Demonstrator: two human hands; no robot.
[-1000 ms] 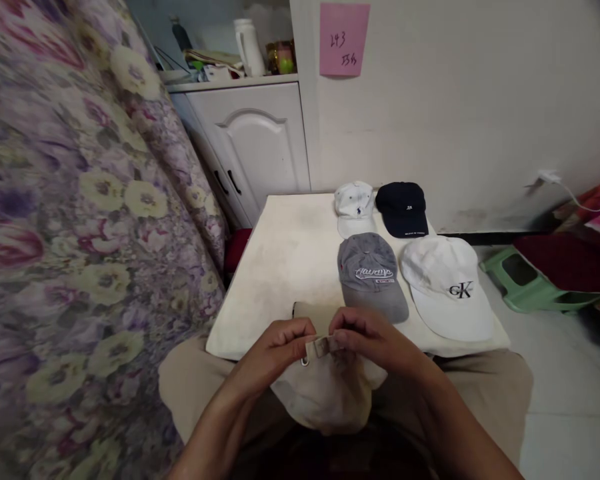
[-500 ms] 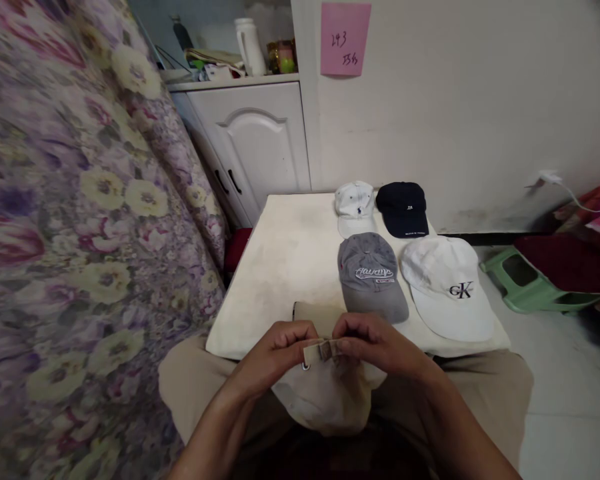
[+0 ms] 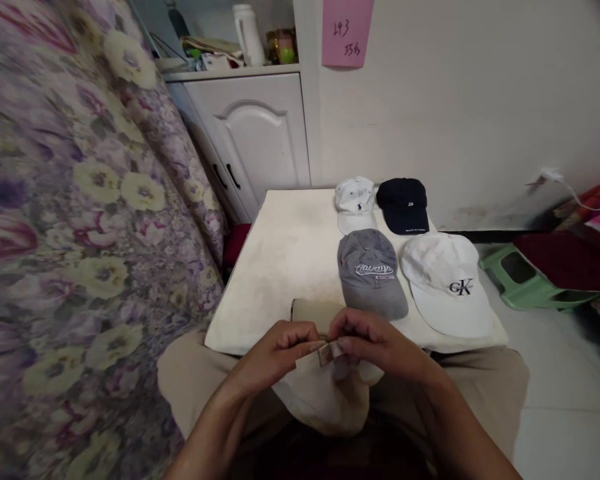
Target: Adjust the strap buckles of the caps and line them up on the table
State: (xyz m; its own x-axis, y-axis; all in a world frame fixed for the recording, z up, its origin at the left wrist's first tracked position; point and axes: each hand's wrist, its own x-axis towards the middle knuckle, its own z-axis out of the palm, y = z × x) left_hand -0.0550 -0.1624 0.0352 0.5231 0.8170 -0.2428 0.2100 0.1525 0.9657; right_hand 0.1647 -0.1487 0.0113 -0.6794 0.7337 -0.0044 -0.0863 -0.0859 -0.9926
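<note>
At the far left hung a floral curtain (image 3: 100, 227), with a pale cabinet (image 3: 260, 140) beyond it. A low worktop (image 3: 275, 247) under a cream cover stood before the person's knees. At its near edge the left hand (image 3: 280, 350) had its thumb and forefinger closed together on one side of the strap (image 3: 307, 361) at the back of a beige cap (image 3: 333, 400). That cap was above the lap, its crown towards the person and its brim reaching out over the worktop; whether the brim touched the cover could not be told. The right hand (image 3: 377, 343) pinched the strap's other side, thumb against curled fingers, just beside the left fingertips.

The step in hand looked like work on the strap's fastening, though the fingers hid too much to tell whether it was done up. The next move seemed to call for a firm left pinch to steady the band while the right fingers made a small, fine pull or push.

Rightward on the worktop sat a small white cap (image 3: 356, 203), a grey cap (image 3: 370, 257), a navy cap (image 3: 403, 203) and a larger white cap (image 3: 443, 263). A green stool (image 3: 510, 273) stood beyond.
</note>
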